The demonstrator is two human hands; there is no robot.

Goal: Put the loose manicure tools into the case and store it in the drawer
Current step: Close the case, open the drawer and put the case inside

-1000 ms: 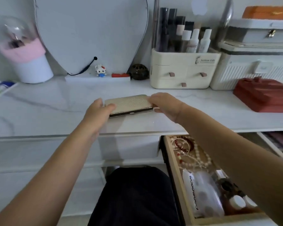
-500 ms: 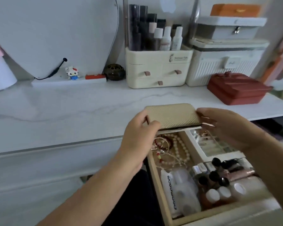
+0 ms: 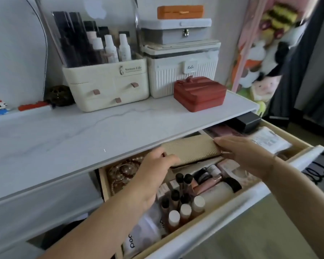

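Both hands are holding the closed gold manicure case (image 3: 191,150) over the open drawer (image 3: 103,184), just below the marble tabletop (image 3: 82,131) edge. The left hand (image 3: 155,165) is gripping the case's left end and the right hand (image 3: 245,156) is pinching its right end. The case appears to be hovering behind the cosmetic bottles (image 3: 185,210); whether it is touching the drawer's contents is unclear.

Gold textured case (image 3: 190,148); red box (image 3: 199,93); white marbled tabletop (image 3: 64,135)

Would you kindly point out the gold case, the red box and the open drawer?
gold case (image 3: 192,149), head view, textured top face.
red box (image 3: 198,87), head view, lid.
drawer (image 3: 223,215), head view, white front panel.
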